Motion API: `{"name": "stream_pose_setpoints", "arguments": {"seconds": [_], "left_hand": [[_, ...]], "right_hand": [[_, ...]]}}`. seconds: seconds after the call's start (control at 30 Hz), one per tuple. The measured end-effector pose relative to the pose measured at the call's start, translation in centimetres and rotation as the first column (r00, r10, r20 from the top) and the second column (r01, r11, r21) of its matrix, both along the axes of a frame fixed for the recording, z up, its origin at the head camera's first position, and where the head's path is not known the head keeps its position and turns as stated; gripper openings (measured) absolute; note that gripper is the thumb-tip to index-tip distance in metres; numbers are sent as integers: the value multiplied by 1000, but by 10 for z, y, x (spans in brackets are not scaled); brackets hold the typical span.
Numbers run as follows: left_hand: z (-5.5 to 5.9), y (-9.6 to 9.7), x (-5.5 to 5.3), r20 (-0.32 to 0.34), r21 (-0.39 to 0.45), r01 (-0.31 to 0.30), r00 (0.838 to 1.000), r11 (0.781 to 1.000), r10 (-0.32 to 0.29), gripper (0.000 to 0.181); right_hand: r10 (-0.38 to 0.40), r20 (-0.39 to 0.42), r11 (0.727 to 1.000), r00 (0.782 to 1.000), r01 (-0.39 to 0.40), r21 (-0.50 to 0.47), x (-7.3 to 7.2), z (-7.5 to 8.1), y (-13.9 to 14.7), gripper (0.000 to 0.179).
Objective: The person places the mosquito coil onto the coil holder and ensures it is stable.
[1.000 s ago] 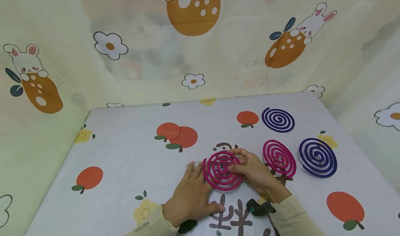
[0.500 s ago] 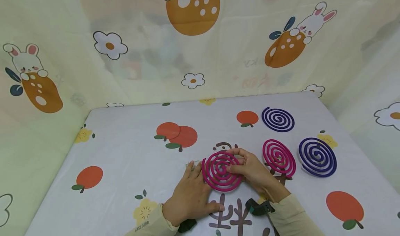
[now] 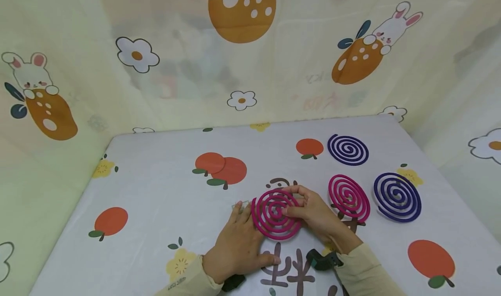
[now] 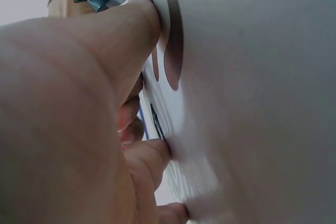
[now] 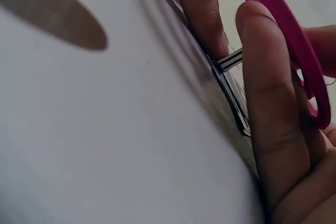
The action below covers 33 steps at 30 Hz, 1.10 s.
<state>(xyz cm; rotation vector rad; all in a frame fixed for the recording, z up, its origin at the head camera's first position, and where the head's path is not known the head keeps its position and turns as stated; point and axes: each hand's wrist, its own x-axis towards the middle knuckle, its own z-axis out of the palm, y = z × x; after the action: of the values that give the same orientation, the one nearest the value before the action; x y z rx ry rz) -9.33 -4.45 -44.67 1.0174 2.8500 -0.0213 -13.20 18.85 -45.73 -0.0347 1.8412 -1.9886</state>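
A pink mosquito coil [image 3: 274, 230] is held just above the table, pinched at its centre and right side by my right hand [image 3: 317, 211]. The right wrist view shows the coil [image 5: 299, 40] edge-on past the fingers. Under it, a thin metal strip [image 5: 232, 60] stands up from a flat metal piece [image 5: 233, 103] on the table, like a coil stand. My left hand [image 3: 238, 248] lies palm down with fingers extended, and its fingertips press the tabletop beside the stand. The coil overlaps part of those fingers in the head view. In the left wrist view its thumb [image 4: 136, 24] rests on the table.
To the right lie another pink coil [image 3: 349, 198] and a dark blue coil [image 3: 397, 197]. A second blue coil [image 3: 348, 150] is farther back. The white tablecloth [image 3: 156, 191] has printed fruit and flowers; a patterned curtain [image 3: 176, 100] hangs behind it.
The pink coil in my right hand has shifted very slightly left. Both hands otherwise keep nearly the same place, and the head view has drifted a little.
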Motion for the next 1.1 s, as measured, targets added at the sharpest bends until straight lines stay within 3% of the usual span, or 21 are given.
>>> {"name": "stream_pose_setpoints", "arguments": {"seconds": [1.1], "left_hand": [[3, 0, 0, -5, -1, 6, 1000, 1000, -6, 97]], "right_hand": [[-102, 26, 995, 994, 102, 1, -1, 0, -6, 58]]}}
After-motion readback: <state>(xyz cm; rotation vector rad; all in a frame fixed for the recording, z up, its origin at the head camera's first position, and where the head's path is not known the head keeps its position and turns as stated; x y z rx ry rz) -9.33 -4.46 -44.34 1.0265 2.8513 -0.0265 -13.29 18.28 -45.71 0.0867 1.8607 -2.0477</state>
